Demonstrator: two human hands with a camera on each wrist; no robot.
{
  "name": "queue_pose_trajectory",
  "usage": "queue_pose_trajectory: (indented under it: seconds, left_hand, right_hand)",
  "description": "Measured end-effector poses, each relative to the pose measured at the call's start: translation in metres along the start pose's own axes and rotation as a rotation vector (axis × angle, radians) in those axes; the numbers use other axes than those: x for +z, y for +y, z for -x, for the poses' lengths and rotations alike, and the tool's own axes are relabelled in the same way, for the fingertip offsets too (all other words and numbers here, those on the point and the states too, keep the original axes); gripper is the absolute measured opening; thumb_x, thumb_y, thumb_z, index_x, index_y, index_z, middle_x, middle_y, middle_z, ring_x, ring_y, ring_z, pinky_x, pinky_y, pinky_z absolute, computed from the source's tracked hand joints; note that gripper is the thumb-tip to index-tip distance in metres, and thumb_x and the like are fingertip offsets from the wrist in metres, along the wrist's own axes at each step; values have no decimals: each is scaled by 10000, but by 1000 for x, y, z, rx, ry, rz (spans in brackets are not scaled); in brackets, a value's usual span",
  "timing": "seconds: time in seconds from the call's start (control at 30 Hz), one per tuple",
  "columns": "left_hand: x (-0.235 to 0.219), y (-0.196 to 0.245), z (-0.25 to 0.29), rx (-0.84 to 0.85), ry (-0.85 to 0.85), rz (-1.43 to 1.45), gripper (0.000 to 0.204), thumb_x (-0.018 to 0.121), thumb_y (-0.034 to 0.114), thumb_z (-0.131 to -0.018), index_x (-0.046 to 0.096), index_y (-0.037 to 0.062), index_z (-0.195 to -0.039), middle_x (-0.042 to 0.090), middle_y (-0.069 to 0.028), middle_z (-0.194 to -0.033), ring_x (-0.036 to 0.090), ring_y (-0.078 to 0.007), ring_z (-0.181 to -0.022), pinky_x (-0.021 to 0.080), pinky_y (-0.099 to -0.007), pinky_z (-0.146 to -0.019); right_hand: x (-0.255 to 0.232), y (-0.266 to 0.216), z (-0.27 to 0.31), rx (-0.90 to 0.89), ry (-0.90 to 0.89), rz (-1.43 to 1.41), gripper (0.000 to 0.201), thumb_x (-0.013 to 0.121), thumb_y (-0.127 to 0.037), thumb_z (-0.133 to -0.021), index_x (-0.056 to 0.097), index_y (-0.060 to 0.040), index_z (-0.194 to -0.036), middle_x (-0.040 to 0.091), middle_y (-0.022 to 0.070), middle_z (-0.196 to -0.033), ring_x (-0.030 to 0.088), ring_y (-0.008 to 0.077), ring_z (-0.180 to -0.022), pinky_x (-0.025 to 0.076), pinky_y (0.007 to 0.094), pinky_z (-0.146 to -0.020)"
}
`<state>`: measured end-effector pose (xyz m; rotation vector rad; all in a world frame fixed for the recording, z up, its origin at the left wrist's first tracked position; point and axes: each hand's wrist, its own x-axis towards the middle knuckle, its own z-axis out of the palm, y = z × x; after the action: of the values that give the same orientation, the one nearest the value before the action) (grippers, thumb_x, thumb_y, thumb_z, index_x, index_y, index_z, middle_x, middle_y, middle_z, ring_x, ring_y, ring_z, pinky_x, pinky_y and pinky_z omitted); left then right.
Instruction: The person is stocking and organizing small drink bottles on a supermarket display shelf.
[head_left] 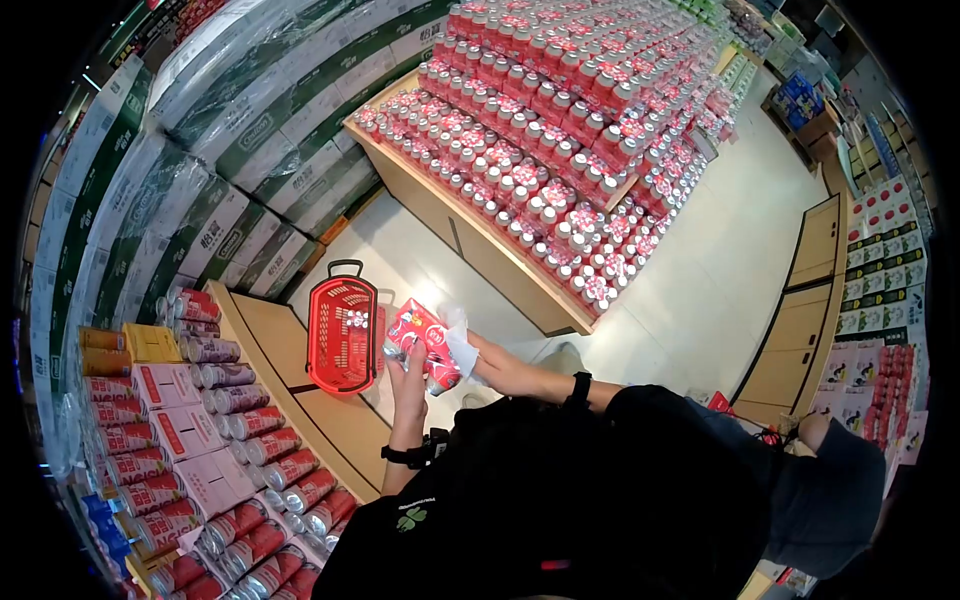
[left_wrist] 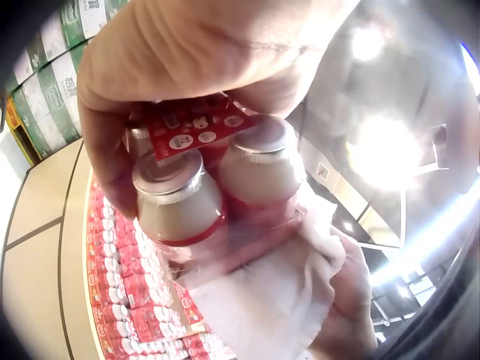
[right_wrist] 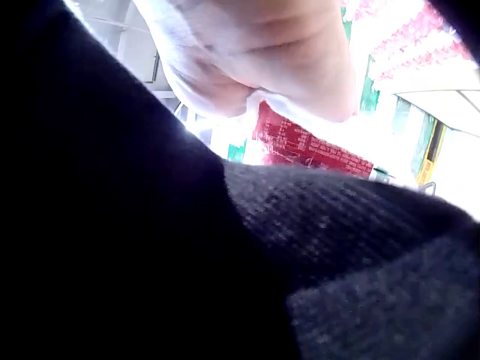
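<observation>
My left hand [head_left: 406,385] grips a red-wrapped multipack of small bottles [head_left: 418,328] by its top end. In the left wrist view, the left hand [left_wrist: 202,56] curls over a red card label [left_wrist: 199,129], and silver-lidded bottles [left_wrist: 180,199] with pale contents stick out below it. A white tissue or cloth [left_wrist: 274,304] lies against the lower part of the pack. My right hand [head_left: 492,366] holds this cloth [head_left: 459,342] to the pack, its fingers mostly hidden behind it. In the right wrist view, the red pack [right_wrist: 311,146] shows beyond the right hand [right_wrist: 262,56]; a dark sleeve covers much of that view.
On the floor beyond the hands stands a red shopping basket [head_left: 342,335] with a black handle. A tall display of red bottle packs [head_left: 530,160] rises ahead. Green-and-white cartons [head_left: 240,140] are stacked at left, above shelved cans [head_left: 265,435]. Wooden cabinets [head_left: 785,340] line the right.
</observation>
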<state>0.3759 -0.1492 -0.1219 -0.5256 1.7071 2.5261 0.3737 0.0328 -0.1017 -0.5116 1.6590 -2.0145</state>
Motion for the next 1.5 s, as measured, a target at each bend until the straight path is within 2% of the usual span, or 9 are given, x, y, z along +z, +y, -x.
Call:
queue_pose_trajectory:
  seconds: [0.27,0.4,0.47,0.57,0.83,1.07,1.13,1.27,1.5]
  left_hand:
    - [171,-94,-6,134,-405,-311,575,691,149,-828,379,9,-1290,567,-91,-1139,556,-158,-1047,452,-316,-919]
    - [286,-148,-20,84,-335,-687,634,747,300,-783,429,74,-1283,662,-105,-1002,647,-197,-912,499,-339,-806]
    - [329,-179,-30,44,-270,-958,836,755,508,-698,410,96,-1338,664,-146,-1017,657,-280,-930,501,-371,-784]
    - [378,-220,-58,32,-267,-1049,873,741,560,-684,384,78,-1320,642,-171,-1071,646,-338,-948,494,-406,-797]
    - [480,-291,-140,-230,-27,-1066,1024,737,575,-680,230,58,-1404,420,-345,-1320,485,-450,-1183,415,-467,-970]
    - [473,-369,-174,-4,-102,-423,866,702,77,-818,108,-32,-1438,423,-259,-1351,527,-249,-1134,461,-307,-915]
    - [454,-386,-204,-159,-195,-182,883,692,60,-829,74,18,-1458,404,-186,-1363,611,-208,-953,514,-277,-753]
    - [437,-348,-175,-287,-267,-97,750,634,150,-897,133,135,-1455,447,-114,-1337,588,-232,-1029,521,-323,-801]
    - [405,-282,-128,-341,-456,-368,448,582,254,-936,460,42,-1310,633,-53,-1097,624,-140,-867,512,-269,-750]
  right_hand:
    - [-162,32,84,83,335,-386,620,345,-365,-1021,102,-61,-1504,325,110,-1465,391,214,-1302,334,322,-1065]
    - [-276,38,145,537,550,-652,499,349,-413,-1016,427,-27,-1322,586,90,-1173,592,175,-1053,463,328,-937]
    - [-340,61,190,531,296,-268,380,394,-255,-993,492,5,-1253,608,86,-1121,608,177,-986,480,322,-872]
    - [-399,58,234,567,360,-90,313,420,-130,-939,538,24,-1185,623,86,-1055,608,171,-929,483,316,-824]
    - [-456,38,269,472,661,-473,270,458,-113,-942,547,15,-1162,640,71,-984,624,169,-845,502,296,-757]
    - [-455,66,285,525,699,-579,296,494,-133,-944,562,15,-1191,650,74,-1039,632,167,-913,511,306,-802]
    - [-454,69,284,492,719,-584,295,497,-137,-943,571,13,-1185,654,72,-1034,633,166,-906,512,305,-797]
    - [-457,80,271,483,623,-550,310,486,-158,-951,567,11,-1198,652,67,-1062,627,159,-920,505,298,-811]
    - [-408,52,220,500,517,-693,360,488,-267,-972,544,-10,-1218,643,88,-1114,640,192,-964,512,318,-852]
